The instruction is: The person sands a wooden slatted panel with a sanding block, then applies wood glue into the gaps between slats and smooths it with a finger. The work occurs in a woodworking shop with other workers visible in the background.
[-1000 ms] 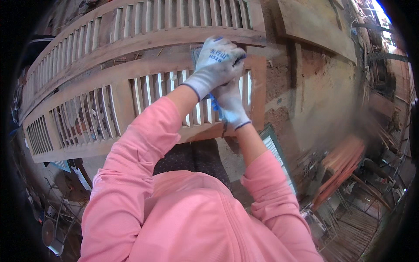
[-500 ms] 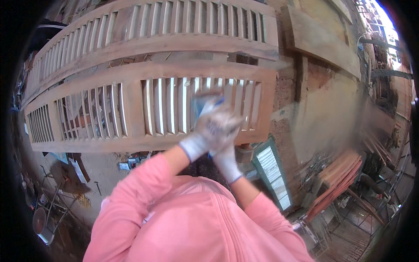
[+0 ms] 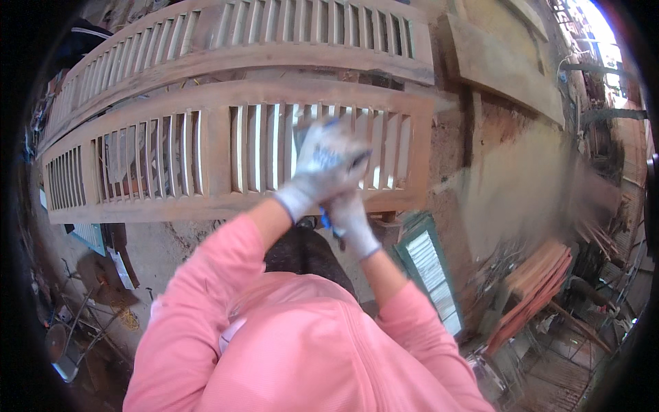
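Note:
A slatted wooden shutter panel (image 3: 218,151) lies across in front of me. Over its right-hand louvres, my gloved left hand (image 3: 329,152) is closed on a blurred tool with blue and dark parts, mostly hidden by the glove. My gloved right hand (image 3: 350,218) is closed just behind and below it, at the panel's near edge. A blue part with a dark end shows beside this hand and seems to belong to the same tool. Motion blur hides the tool's exact kind.
Beyond lies another slatted shutter (image 3: 274,56). Flat wooden panels (image 3: 504,65) stand at the far right. Near right are a green-framed shutter (image 3: 431,268) and stacked reddish boards (image 3: 532,292). A metal-framed stand (image 3: 72,343) is at the lower left.
Both hands have shifted slightly away from me, the left one across the louvres. The blue part near the right hand shows more now. The panels appear slightly higher in view.

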A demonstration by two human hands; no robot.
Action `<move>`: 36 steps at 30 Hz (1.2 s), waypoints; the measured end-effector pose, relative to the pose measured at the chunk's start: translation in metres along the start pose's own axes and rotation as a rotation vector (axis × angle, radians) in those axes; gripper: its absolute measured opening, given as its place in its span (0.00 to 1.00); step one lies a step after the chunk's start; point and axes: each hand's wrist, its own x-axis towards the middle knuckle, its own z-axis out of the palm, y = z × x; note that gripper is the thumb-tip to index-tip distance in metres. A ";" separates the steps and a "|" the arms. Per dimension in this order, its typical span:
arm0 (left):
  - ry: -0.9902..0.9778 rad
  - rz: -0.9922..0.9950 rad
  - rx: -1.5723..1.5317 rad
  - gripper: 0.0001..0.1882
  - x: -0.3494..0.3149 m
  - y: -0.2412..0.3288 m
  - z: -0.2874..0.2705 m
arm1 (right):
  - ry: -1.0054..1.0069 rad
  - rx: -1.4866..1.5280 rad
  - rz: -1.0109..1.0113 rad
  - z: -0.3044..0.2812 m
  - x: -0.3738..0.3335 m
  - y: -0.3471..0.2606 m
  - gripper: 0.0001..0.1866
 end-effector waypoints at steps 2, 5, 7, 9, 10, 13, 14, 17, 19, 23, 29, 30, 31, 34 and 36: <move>-0.008 -0.029 -0.030 0.12 -0.039 0.022 0.000 | -0.008 -0.232 -0.006 0.018 -0.047 0.040 0.30; -0.146 -0.089 0.000 0.14 -0.075 0.049 -0.014 | -0.103 -0.266 0.075 0.023 -0.086 0.035 0.28; -0.136 -0.068 -0.026 0.14 -0.082 0.047 -0.020 | -0.114 -0.316 0.061 0.034 -0.092 0.027 0.28; -0.131 -0.051 -0.065 0.14 -0.079 0.038 -0.026 | -0.123 -0.369 0.068 0.042 -0.085 0.018 0.28; -0.119 -0.048 -0.065 0.14 -0.071 0.031 -0.027 | -0.053 -0.401 -0.027 0.045 -0.079 0.021 0.27; -0.087 -0.032 -0.092 0.13 -0.037 -0.002 -0.025 | 0.141 -0.492 -0.254 0.056 -0.033 0.035 0.27; -0.058 -0.016 -0.087 0.12 -0.021 -0.015 -0.023 | 0.129 -0.349 -0.156 0.052 -0.013 0.032 0.26; 0.006 0.012 -0.052 0.10 0.026 -0.054 -0.016 | 0.160 -0.047 -0.037 0.030 0.051 -0.025 0.22; 0.001 0.010 -0.007 0.10 0.062 -0.078 -0.014 | 0.197 0.059 -0.072 0.018 0.089 -0.057 0.21; -0.032 0.012 0.078 0.10 0.087 -0.097 -0.026 | 0.041 0.150 0.164 0.002 0.116 -0.113 0.19; -0.176 -0.046 0.010 0.15 -0.006 -0.024 -0.045 | 0.112 -0.450 -0.321 0.059 0.007 0.020 0.31; -0.253 -0.094 -0.013 0.16 -0.028 -0.009 -0.047 | 0.099 -0.451 -0.293 0.063 -0.027 0.020 0.33; -0.244 -0.091 -0.032 0.16 -0.051 0.004 -0.046 | -0.109 -0.265 0.165 0.062 -0.050 0.017 0.34; -0.289 -0.042 -0.090 0.14 -0.091 0.027 -0.045 | -0.077 -0.358 0.028 0.069 -0.096 0.017 0.34; -0.290 -0.005 -0.097 0.14 -0.093 0.025 -0.044 | -0.086 -0.329 0.101 0.071 -0.100 0.014 0.34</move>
